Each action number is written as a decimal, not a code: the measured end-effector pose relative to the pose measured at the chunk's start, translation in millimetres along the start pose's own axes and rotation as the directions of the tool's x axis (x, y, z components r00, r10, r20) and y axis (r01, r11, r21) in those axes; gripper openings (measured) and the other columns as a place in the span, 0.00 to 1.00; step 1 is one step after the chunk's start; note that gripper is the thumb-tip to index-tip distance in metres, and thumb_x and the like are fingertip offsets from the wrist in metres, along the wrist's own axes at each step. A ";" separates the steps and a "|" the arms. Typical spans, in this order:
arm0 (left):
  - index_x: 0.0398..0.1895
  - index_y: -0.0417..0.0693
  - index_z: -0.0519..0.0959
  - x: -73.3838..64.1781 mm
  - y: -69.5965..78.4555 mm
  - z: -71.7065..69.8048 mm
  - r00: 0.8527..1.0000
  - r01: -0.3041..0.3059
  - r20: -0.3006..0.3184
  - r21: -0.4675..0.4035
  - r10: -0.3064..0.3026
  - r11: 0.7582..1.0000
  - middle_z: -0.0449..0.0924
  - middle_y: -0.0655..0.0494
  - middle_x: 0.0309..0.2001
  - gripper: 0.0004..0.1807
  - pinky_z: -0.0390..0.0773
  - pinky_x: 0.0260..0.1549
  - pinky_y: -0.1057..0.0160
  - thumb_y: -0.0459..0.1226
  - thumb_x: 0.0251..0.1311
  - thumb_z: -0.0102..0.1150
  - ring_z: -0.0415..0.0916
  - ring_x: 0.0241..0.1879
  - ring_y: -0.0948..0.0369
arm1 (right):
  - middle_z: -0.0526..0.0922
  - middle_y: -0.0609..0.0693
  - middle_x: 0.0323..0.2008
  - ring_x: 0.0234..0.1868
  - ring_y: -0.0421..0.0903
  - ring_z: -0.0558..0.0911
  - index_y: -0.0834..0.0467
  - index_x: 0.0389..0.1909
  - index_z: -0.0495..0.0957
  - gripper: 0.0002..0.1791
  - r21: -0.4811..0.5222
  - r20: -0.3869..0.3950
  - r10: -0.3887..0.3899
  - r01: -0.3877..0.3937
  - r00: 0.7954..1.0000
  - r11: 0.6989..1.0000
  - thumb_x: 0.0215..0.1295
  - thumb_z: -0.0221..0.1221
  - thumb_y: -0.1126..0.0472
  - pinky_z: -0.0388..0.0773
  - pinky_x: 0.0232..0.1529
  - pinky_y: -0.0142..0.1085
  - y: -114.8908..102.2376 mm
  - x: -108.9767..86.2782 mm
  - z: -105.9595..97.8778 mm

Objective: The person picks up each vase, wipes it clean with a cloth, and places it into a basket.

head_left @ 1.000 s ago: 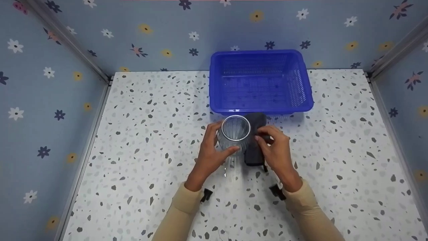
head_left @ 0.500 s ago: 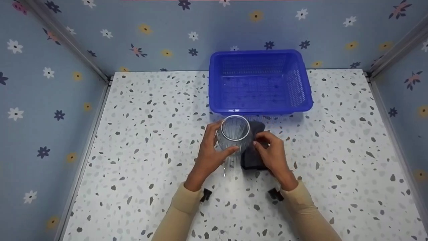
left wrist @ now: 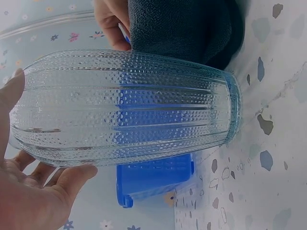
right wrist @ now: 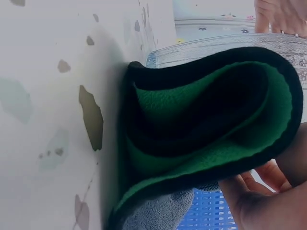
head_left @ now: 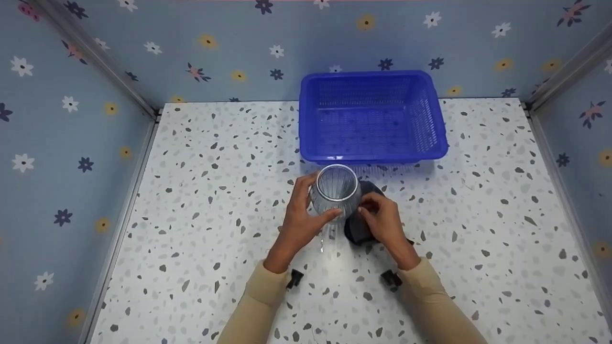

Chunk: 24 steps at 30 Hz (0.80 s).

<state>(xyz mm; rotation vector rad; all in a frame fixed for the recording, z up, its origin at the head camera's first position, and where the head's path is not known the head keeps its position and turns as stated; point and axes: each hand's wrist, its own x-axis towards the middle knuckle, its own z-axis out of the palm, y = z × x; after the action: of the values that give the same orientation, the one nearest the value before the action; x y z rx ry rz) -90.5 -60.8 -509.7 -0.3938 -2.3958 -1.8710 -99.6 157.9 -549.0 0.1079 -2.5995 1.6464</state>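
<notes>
A clear ribbed glass vase (head_left: 351,203) stands upright, its round mouth facing up in the head view. My left hand (head_left: 303,217) grips it near the top, thumb at the front and fingers round the far left side. The left wrist view shows the dimpled wall of the vase (left wrist: 144,110) and its thick base by the table. Against the vase's right side is a folded dark grey cloth (head_left: 358,229), which my right hand (head_left: 385,222) pinches between thumb and fingers. In the right wrist view the cloth (right wrist: 206,165) hangs in a loop with greenish inner faces.
A blue plastic basket (head_left: 373,158) with slotted walls stands just behind the vase, against the flowered back wall (head_left: 267,43). The speckled white tabletop (head_left: 215,191) spreads out on both sides. Flowered side walls (head_left: 62,167) bound it left and right.
My right hand has shifted left and towards me along the vase's side. The cloth's far end has come nearer and is partly behind the vase. The left hand and vase stay put.
</notes>
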 end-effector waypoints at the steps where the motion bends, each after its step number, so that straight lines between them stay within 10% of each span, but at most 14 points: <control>1: 0.77 0.43 0.66 -0.2 -0.2 0.1 1.000 -0.001 0.000 0.000 0.001 1.000 0.66 0.48 0.72 0.48 0.73 0.68 0.46 0.41 0.56 0.82 0.66 0.73 0.47 | 0.88 0.63 0.35 0.37 0.56 0.87 0.70 0.37 0.83 0.07 -0.006 -0.001 -0.001 0.001 1.000 1.000 0.60 0.66 0.81 0.81 0.38 0.31 -0.5 -0.2 -0.2; 24: 0.76 0.47 0.67 -0.1 -1.5 0.4 0.999 -0.033 -0.006 -0.007 0.033 0.999 0.67 0.50 0.71 0.45 0.73 0.68 0.44 0.37 0.57 0.81 0.66 0.72 0.54 | 0.87 0.58 0.39 0.42 0.51 0.88 0.68 0.40 0.86 0.06 -0.035 -0.135 -0.220 0.217 0.966 0.976 0.63 0.69 0.78 0.84 0.43 0.28 -77.3 -0.9 -29.3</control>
<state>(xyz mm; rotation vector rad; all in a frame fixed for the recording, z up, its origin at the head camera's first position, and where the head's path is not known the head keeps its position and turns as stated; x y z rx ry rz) -90.7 -60.8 -511.2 -0.4250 -2.3646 -1.8651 -91.1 151.5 -467.0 0.2603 -2.4033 1.4970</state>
